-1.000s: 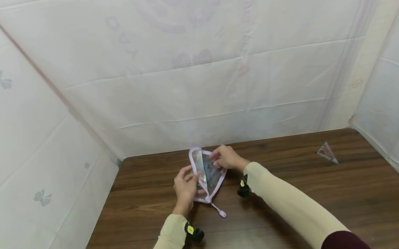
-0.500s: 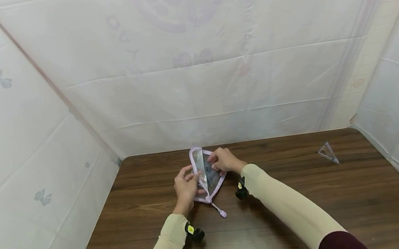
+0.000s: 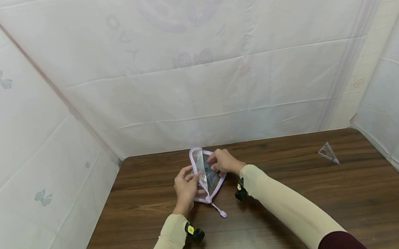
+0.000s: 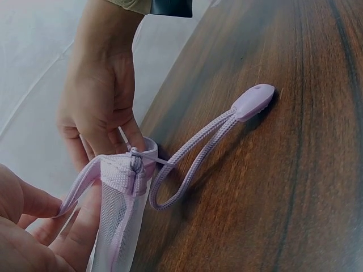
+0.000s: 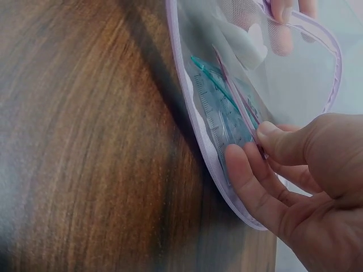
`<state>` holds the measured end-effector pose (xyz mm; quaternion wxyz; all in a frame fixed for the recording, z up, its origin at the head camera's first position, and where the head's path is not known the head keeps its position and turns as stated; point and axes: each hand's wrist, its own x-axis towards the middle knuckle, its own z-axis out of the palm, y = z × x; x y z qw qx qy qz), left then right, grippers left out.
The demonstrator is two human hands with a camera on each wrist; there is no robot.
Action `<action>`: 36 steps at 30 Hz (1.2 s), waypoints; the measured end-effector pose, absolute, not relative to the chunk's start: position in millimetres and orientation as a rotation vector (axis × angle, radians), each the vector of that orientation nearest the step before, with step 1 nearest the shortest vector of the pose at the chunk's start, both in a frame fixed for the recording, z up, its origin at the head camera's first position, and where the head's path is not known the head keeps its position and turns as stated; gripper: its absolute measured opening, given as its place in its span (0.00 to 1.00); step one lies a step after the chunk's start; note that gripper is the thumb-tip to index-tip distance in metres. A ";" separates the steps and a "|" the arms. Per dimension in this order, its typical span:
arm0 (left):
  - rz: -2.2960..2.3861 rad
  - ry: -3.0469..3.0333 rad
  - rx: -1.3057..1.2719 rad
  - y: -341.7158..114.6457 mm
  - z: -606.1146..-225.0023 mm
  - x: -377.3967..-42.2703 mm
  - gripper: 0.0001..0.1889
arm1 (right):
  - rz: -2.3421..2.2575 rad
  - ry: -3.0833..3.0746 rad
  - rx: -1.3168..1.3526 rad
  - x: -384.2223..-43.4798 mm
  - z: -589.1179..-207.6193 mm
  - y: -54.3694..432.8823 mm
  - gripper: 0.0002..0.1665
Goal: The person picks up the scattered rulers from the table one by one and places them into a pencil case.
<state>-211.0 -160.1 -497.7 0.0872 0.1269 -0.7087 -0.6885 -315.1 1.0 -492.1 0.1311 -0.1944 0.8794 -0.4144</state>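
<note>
A mesh zip pouch with lilac edging [image 3: 217, 190] stands with its mouth spread at the back middle of the table. My left hand [image 3: 185, 190] pinches the near side of its rim between thumb and fingers. At the pouch's other side, my right hand [image 3: 226, 161] reaches into the mouth. Its thumb and fingers pinch a thin clear plastic piece with a purplish edge [image 5: 235, 90], seen nearly edge-on. Beside that piece, a clear ruler-marked plastic piece with a teal edge [image 5: 207, 102] lies inside the pouch. A lilac cord pull [image 4: 253, 102] hangs from the zip end.
A clear set square [image 3: 333, 153] lies on the wooden table [image 3: 285, 198] at the right. White printed sheets [image 3: 194, 90] enclose the back and both sides, close behind the pouch.
My right hand has shifted slightly left, farther over the pouch's mouth, and has stayed nearly still over the last half second. My left hand keeps its place on the rim.
</note>
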 end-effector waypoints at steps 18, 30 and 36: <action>-2.045 -2.133 0.388 -161.4 -497.4 -209.6 0.17 | -1.021 2.649 -0.743 -308.9 -478.2 7.3 0.22; -2.066 -2.131 0.362 -162.9 -494.0 -211.3 0.17 | -1.044 2.613 -0.730 -310.0 -473.2 16.8 0.23; -2.090 -2.121 0.380 -164.3 -496.7 -211.2 0.18 | -1.073 2.623 -0.830 -309.7 -470.7 27.1 0.23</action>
